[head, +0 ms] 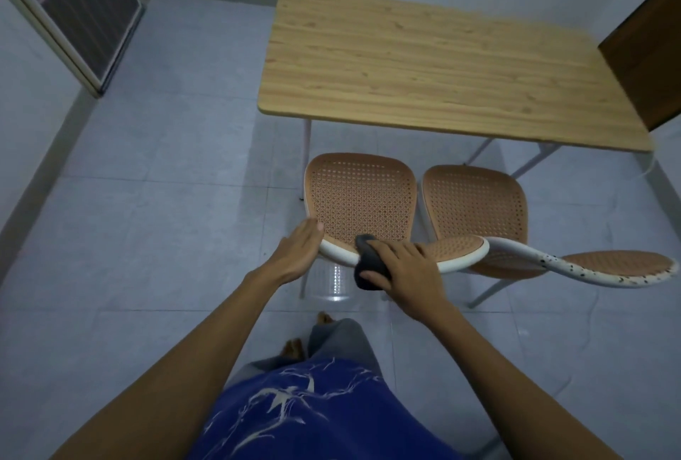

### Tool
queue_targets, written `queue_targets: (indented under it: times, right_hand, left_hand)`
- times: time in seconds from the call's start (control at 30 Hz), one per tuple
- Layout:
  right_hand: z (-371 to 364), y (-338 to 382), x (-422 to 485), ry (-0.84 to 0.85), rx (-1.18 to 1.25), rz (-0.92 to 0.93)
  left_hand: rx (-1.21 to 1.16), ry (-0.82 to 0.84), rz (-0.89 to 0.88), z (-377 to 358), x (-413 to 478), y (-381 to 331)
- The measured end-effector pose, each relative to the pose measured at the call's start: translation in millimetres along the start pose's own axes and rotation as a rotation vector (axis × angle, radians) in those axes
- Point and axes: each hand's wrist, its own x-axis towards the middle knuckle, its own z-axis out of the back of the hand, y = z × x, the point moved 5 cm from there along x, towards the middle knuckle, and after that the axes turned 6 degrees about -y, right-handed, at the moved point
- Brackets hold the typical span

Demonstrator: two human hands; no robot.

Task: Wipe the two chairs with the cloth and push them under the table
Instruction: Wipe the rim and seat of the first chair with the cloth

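Observation:
Two chairs with orange woven seats and white frames stand side by side in front of the wooden table (423, 54). The left chair (361, 198) is right before me, the right chair (475, 201) beside it. My right hand (401, 264) presses a dark grey cloth (368, 264) onto the top rail of the left chair's backrest. My left hand (298, 253) rests flat, fingers together, on the left end of that same backrest. The right chair's backrest (589, 268) has dark specks on its white rim.
Both seats sit outside the table's near edge, between its white legs (306, 142). A dark wooden door (648, 54) stands at the right, a screened panel (73, 10) at the far left. Tiled floor (147, 183) lies open to the left. My bare feet (294, 345) are behind the chair.

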Motion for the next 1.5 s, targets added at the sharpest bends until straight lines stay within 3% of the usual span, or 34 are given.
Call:
queue_targets:
  times: [0.13,0.23,0.4,0.6,0.87,1.0,1.13,1.5]
  right_hand:
    - [-11,33,-7,-0.088,-0.088,-0.248]
    - [-25,73,14,-0.063,-0.081,-0.323]
    - [-20,77,17,-0.045,-0.015,-0.234]
    - [2,10,-34,-0.01,-0.051,-0.231]
    - [-20,92,29,0.059,0.085,-0.379]
    - [-7,75,24,0.143,0.188,-0.364]
    - [4,40,-2,0.093,0.186,-0.398]
    - [-19,78,44,0.171,0.24,-0.316]
  left_hand:
    - [0.148,-0.001,-0.067,-3,3,5]
    - [0.146,-0.065,-0.155,-7,-1,-5]
    - [0.139,-0.083,-0.175,-10,-1,1]
    - [0.133,-0.069,-0.126,-12,2,6]
    - [0.082,-0.064,-0.11,-11,1,4]
    - [0.056,-0.047,-0.128,-13,0,0]
    - [0.091,-0.011,-0.097,-12,2,4]
    - [0.089,0.031,-0.056,-6,5,7]
